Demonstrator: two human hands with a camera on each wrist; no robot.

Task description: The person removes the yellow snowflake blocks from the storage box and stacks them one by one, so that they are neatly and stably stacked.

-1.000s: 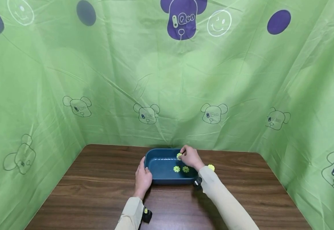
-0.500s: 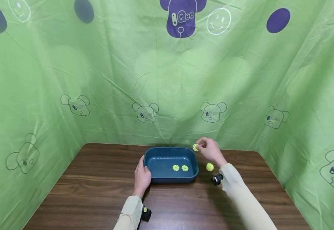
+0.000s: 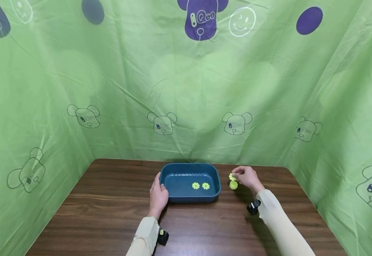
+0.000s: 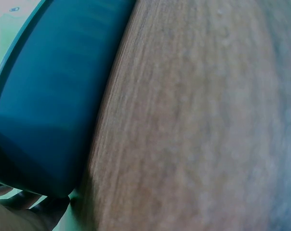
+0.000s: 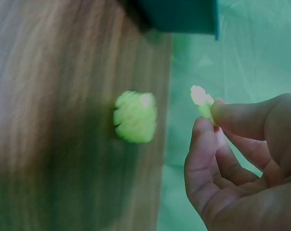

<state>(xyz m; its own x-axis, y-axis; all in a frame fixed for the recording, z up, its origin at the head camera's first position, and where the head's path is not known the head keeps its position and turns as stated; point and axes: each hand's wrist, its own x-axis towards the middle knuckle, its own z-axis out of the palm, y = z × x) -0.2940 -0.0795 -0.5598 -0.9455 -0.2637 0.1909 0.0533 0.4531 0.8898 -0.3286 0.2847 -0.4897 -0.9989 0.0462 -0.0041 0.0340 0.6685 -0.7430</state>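
Observation:
A dark blue rectangular bin (image 3: 181, 200) lies on the table with two yellow-green flower-shaped pieces (image 3: 196, 185) flat on its floor. My left hand (image 3: 158, 197) holds the bin's left side, fingers along the outer wall and thumb at the near corner. Between thumb and fingertips, my right hand (image 3: 247, 177) pinches another flower-shaped piece (image 3: 232, 176), seen nearly edge-on in the right wrist view. Close by this piece, a yellow-green stack with scalloped edges (image 5: 136, 117) stands on the table, right of the bin.
The brown wood-grain table (image 3: 109, 213) ends at a green printed cloth (image 3: 198, 89) hanging behind it and at both sides. The bin's far rim sits near the table's back edge. A small black camera is strapped to each wrist.
My right hand has carried the flower-shaped piece from inside the bin, over its right back corner, and then down to the stack. The left hand stays on the bin.

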